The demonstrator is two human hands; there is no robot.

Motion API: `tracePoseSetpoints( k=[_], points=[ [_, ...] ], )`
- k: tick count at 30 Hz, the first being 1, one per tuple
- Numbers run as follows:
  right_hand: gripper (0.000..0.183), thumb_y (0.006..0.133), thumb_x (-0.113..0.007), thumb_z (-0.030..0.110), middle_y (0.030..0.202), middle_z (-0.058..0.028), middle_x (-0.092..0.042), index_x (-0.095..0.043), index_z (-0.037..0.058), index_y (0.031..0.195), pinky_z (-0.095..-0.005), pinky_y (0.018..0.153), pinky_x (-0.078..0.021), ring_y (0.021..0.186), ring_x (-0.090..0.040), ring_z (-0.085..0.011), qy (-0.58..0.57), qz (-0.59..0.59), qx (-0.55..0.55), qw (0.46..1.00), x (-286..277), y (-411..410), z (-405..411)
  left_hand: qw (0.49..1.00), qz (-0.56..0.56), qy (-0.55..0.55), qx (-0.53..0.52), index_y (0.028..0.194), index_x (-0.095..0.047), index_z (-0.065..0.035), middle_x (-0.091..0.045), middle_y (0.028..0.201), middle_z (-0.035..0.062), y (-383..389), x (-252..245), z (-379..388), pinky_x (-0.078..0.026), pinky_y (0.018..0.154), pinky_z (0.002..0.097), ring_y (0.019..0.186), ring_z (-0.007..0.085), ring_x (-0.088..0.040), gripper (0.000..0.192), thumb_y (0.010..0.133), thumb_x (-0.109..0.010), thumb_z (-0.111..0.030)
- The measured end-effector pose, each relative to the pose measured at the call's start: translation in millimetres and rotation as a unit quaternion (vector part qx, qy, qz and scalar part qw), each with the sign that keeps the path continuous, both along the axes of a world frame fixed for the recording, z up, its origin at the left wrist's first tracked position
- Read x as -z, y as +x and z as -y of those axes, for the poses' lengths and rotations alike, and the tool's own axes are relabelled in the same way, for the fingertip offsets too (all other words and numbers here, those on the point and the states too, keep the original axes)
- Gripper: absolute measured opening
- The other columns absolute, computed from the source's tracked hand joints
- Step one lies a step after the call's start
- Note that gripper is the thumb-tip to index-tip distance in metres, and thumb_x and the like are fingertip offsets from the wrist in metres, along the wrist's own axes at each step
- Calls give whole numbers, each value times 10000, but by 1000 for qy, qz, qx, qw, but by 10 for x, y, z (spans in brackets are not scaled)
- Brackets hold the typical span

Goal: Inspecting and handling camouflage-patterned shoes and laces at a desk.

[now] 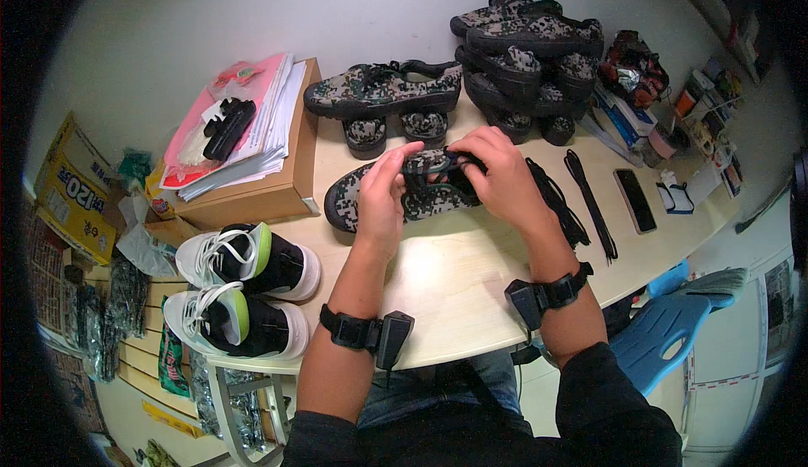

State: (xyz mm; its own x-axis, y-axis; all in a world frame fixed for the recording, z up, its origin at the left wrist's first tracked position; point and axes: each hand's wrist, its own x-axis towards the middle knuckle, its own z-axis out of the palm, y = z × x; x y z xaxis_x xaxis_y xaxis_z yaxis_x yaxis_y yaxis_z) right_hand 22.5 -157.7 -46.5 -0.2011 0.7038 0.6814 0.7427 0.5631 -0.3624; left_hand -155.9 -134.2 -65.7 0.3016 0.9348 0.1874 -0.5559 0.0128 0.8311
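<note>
A camouflage canvas shoe (442,202) with a black rubber sole lies on the table, its toe to the left. My left hand (380,202) grips it around the forefoot, fingers at the lacing. Black shoelace (416,180) runs through the eyelets. At the ankle opening, my right hand (505,177) pinches the dark lace between thumb and fingers; the fingertips are partly hidden. To the right of that hand lie a bundle of black shoelaces (558,205) and a thinner folded black lace (590,205).
Behind stand a camouflage shoe pair (385,91) and a taller shoe stack (536,38). A cardboard box (297,177) bears papers and a black clip. White-and-black sneakers (246,290) sit at the table's left edge. Right are a phone (635,200) and a blue chair (663,334).
</note>
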Motion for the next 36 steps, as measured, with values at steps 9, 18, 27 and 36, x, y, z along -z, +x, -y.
tracePoseSetpoints(
  k=[9,18,27,36],
  points=[
    [133,763,-474,3,822,-162,-574,-551,-6,871,-383,714,-453,793,-558,-341,-51,-101,-14,993,-64,-42,91,999,-7,26,21,1155,-522,61,-634,994,137,-11,66,-64,-486,790,270,838,210,-661,385,965,-390,-247],
    [176,795,-457,11,693,-62,-592,-621,1,858,-253,610,-440,654,-547,-101,-94,-258,-1,962,31,76,28,999,-34,19,22,1166,-526,53,-631,1007,155,-11,48,-40,-508,808,301,877,222,-661,415,966,-381,-280],
    [135,826,-456,25,564,15,-375,-578,-23,860,-298,573,-428,503,-362,-100,-108,-665,-114,730,-99,330,-8,998,-53,35,20,1158,-530,37,-628,1003,142,-20,51,-43,-518,782,304,892,216,-655,382,954,-388,-252],
    [233,874,-404,117,502,35,-289,-581,11,982,-259,545,-390,428,-264,-89,-77,-790,-88,602,-9,717,-86,999,-35,25,17,1136,-552,24,-658,918,159,-12,31,-23,-518,738,265,835,175,-658,346,921,-444,-226]
  ],
)
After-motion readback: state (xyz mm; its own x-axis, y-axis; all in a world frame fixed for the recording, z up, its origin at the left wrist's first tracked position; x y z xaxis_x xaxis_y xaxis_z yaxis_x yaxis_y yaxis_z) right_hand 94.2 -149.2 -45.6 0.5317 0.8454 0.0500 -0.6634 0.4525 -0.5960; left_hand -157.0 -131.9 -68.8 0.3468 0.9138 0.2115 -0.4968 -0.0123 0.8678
